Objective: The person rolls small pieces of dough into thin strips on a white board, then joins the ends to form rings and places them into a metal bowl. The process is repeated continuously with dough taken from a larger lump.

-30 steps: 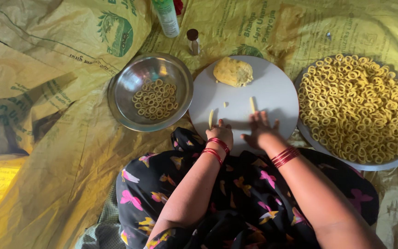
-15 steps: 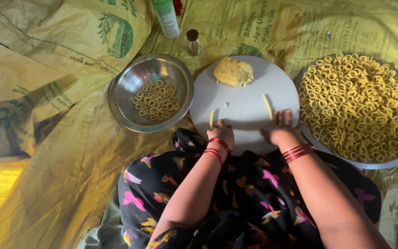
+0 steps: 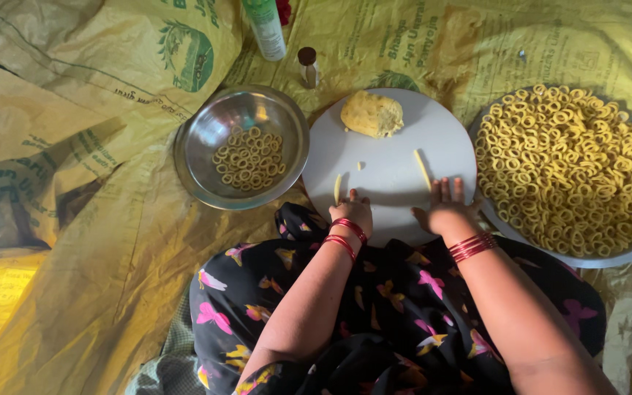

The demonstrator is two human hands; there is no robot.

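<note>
Head view shows yellow printed sacking [image 3: 96,241] spread as the working surface; on it a big tray of dough rings [image 3: 572,175], a round white board [image 3: 389,168] and a steel bowl [image 3: 239,146] holding a few rings. The right hand [image 3: 444,208] lies flat and open, fingers just below a thin dough strip [image 3: 423,170]; the left hand [image 3: 351,212] is curled, its grip hidden, just beneath a shorter strip [image 3: 337,188]; a dough lump [image 3: 371,114] sits at the board's far edge.

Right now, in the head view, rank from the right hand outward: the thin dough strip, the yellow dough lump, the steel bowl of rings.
From the right hand:
1. Thin dough strip, just beyond the fingertips.
2. Yellow dough lump, on the white round board's far side.
3. Steel bowl of rings, far left.
</note>
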